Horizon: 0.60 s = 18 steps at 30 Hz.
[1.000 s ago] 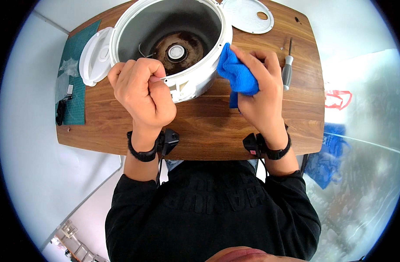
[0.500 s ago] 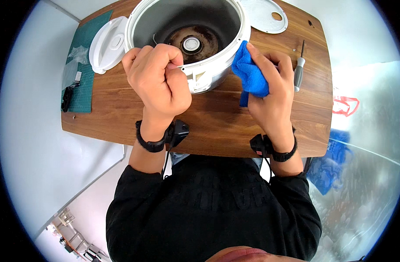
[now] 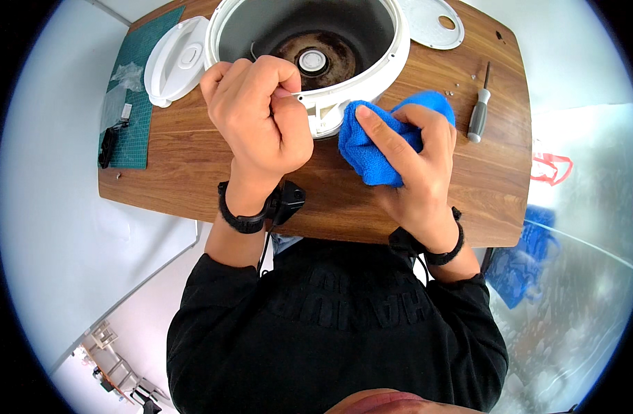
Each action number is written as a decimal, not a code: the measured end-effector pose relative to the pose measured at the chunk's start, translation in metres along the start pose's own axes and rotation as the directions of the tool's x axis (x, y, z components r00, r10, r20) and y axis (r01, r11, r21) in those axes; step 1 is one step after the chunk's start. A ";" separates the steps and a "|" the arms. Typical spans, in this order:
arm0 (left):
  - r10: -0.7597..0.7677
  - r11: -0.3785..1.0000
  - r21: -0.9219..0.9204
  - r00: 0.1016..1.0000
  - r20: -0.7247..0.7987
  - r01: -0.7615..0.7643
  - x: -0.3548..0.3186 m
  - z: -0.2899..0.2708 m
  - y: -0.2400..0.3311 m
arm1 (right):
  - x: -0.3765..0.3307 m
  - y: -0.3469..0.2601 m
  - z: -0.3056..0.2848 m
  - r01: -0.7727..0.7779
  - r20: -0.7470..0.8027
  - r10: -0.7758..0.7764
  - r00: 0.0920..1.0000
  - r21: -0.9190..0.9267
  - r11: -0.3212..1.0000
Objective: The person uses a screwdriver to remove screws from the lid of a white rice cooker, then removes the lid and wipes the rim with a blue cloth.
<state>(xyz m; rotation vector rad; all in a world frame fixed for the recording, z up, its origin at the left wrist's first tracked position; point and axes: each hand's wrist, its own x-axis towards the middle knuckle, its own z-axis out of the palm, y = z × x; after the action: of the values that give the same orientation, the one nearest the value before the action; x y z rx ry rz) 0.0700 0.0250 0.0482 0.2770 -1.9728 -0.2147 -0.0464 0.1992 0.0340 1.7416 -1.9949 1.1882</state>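
Observation:
A white rice cooker body (image 3: 372, 88) stands without its lid at the far middle, a round heating plate (image 3: 334, 63) with brown stains on its floor. My left hand (image 3: 261, 117) is closed at the near left of its rim, thumb against the curled fingers; the contact itself is partly hidden. Bunched in my right hand (image 3: 420, 169) is a blue cloth (image 3: 372, 148), thumb on top, close to the cooker's near right side. Part of the cloth sticks out beyond the fingers, slightly blurred.
Left of the cooker lies a white lid (image 3: 175, 65), beside a green cutting mat (image 3: 138, 131). A white disc-shaped cover (image 3: 430, 31) lies at the far right. A grey-handled screwdriver (image 3: 479, 114) and several small screws (image 3: 452, 90) rest on the wooden table (image 3: 192, 159).
My right hand has moved left and nearer to me, turning the cloth away from the cooker's right rim. My left hand stays at the rim. The view has shifted slightly.

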 end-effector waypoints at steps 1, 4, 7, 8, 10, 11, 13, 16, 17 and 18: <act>0.001 1.000 0.004 1.000 0.002 -0.001 -0.001 0.000 0.000 | 0.003 0.001 -0.002 0.006 0.005 -0.006 1.000 -0.008 1.000; 0.005 1.000 -0.004 1.000 -0.009 -0.005 -0.001 0.000 -0.002 | 0.006 0.010 -0.006 0.017 0.009 -0.016 1.000 -0.049 0.999; -0.002 1.000 -0.008 1.000 -0.013 0.002 -0.002 0.000 0.000 | 0.005 0.011 -0.005 0.013 -0.003 -0.013 1.000 -0.058 0.998; 0.000 1.000 -0.012 1.000 -0.017 -0.001 -0.001 0.001 -0.001 | 0.004 0.011 -0.005 0.009 -0.009 -0.010 1.000 -0.055 0.998; 0.006 1.000 -0.018 1.000 -0.019 -0.007 -0.001 0.002 -0.003 | 0.003 0.006 -0.001 0.034 0.000 -0.034 0.999 -0.039 0.999; 0.008 1.000 -0.013 1.000 -0.016 -0.008 -0.002 0.003 -0.003 | 0.002 0.005 0.001 0.046 0.004 -0.046 0.999 -0.031 0.998; 0.011 1.000 -0.002 1.000 -0.014 -0.011 -0.002 0.001 -0.003 | 0.004 0.005 -0.001 0.010 0.031 -0.011 0.999 0.024 1.000; 0.025 1.000 0.001 1.000 -0.005 -0.025 -0.001 0.000 -0.005 | 0.007 0.003 -0.003 -0.003 0.048 -0.002 0.999 0.096 0.995; 0.018 1.000 0.003 1.000 -0.002 -0.018 -0.002 -0.001 -0.004 | 0.009 0.000 -0.004 0.009 0.058 -0.015 0.998 0.108 0.994; 0.013 1.000 0.001 1.000 0.000 -0.013 -0.002 0.000 -0.004 | 0.010 -0.003 -0.005 0.019 0.065 -0.027 0.998 0.115 0.993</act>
<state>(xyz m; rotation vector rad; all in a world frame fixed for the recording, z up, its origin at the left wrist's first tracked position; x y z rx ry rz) 0.0710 0.0220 0.0459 0.2646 -1.9740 -0.2057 -0.0479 0.1956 0.0447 1.8770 -1.9733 1.2762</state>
